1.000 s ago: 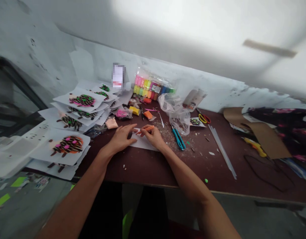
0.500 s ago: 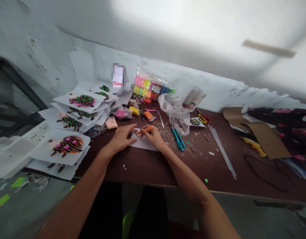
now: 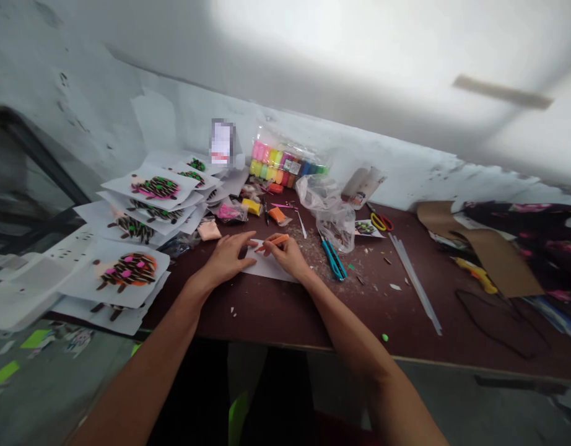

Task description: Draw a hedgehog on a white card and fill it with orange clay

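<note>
A white sheet of paper (image 3: 270, 269) lies on the dark red table in front of me. My left hand (image 3: 228, 255) rests at its left edge, thumb and fingers apart, holding nothing. Over the upper right of the sheet, my right hand (image 3: 288, 254) is closed on an orange stick-like piece (image 3: 279, 240), its tip pointing down left; I cannot tell whether it is clay or a pen. A small orange mark shows on the paper between the hands. Just beyond my left fingers sits a pack of peach clay (image 3: 209, 230).
Stacked hedgehog pictures (image 3: 127, 272) stand at the left. Packs of colored clay (image 3: 278, 164) lean on the wall. Teal-handled pliers (image 3: 334, 260), scissors (image 3: 381, 222), clear glue sticks (image 3: 415, 285) and a yellow glue gun (image 3: 475, 274) lie to the right. Scraps dot the table.
Both hands keep nearly the same place and grip. The whole view has shifted very slightly; nothing has been picked up or let go.
</note>
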Motion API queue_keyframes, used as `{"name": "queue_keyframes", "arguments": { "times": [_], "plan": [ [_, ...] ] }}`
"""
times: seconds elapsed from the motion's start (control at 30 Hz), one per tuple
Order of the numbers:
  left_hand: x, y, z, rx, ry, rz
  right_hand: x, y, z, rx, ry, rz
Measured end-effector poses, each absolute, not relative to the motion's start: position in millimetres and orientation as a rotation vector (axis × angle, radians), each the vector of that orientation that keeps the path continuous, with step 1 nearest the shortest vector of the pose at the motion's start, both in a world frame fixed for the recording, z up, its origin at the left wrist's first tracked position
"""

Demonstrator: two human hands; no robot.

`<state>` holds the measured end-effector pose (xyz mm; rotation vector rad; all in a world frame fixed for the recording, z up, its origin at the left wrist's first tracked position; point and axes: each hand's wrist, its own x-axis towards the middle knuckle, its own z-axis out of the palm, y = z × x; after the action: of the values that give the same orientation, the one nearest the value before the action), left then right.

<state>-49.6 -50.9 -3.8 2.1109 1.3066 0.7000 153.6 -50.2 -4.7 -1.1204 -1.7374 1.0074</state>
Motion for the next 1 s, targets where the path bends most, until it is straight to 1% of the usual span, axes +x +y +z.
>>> {"name": "queue_keyframes", "arguments": {
  "times": [0.73, 1.0],
  "plan": [
    [-50.3, -52.7, -1.9, 2.099, 1.288, 0.691, 156.9, -53.6, 1.3, -1.161, -1.716, 1.004],
    [-50.6, -52.3, -3.1, 2.101, 1.286, 0.697, 156.1, -55.3, -0.3, -1.178, -1.668, 1.075]
  ]
}}
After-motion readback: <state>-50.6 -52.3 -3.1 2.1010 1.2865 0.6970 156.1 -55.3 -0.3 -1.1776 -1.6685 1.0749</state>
